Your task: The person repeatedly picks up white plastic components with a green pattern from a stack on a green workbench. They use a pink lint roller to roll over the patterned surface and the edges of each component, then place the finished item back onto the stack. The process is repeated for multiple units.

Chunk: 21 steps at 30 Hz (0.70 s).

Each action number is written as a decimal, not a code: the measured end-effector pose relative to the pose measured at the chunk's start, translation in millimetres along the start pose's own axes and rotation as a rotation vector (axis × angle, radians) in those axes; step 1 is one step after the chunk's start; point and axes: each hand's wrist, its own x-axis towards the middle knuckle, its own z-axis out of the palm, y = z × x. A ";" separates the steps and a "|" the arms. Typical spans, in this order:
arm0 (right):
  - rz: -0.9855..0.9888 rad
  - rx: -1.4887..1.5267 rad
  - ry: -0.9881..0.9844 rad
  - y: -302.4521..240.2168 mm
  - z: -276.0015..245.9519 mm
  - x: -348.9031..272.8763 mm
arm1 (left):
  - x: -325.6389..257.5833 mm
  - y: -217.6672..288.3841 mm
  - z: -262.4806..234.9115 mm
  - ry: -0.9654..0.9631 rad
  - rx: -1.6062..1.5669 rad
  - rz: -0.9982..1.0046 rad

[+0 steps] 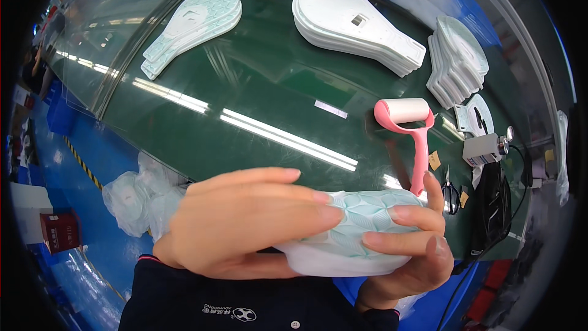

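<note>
Table: green glass-topped table (pixel 263 79) fills the upper view; its near edge runs diagonally from upper left down to lower right, with bare room across the middle.
Stacks: teal-patterned panels (pixel 196 21) far left, white paddle-shaped panels (pixel 355 24) far centre, a smaller white stack (pixel 456 61) at the right edge.
Left hand: left hand (pixel 245 220) lies flat over the pad, fingers nearly straight, pressing its top.
Right hand: right hand (pixel 413 242) cups the pad's right end from below, fingers curled onto it.
Pad: teal-patterned white pad (pixel 358 236) held between both hands, close to the chest, below the table's near edge.
Roller: pink lint roller (pixel 409 125) lies just beyond the right hand.
</note>
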 end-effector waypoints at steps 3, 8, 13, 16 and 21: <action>0.012 0.011 0.007 0.7 1.3 0.0 | -1.4 -2.5 -2.7 0.003 0.013 0.030; 0.043 0.041 0.044 2.4 3.6 -0.9 | 5.5 6.0 -6.1 -0.034 0.069 0.043; 0.040 0.027 0.050 3.3 5.6 -0.4 | 8.3 11.6 -12.6 -0.056 0.063 0.041; 0.046 0.018 0.068 5.4 6.5 -2.9 | 8.5 11.3 -10.5 -0.044 0.055 0.038; 0.010 0.030 0.152 9.1 12.4 -4.5 | 10.2 13.2 -10.1 -0.038 0.068 0.028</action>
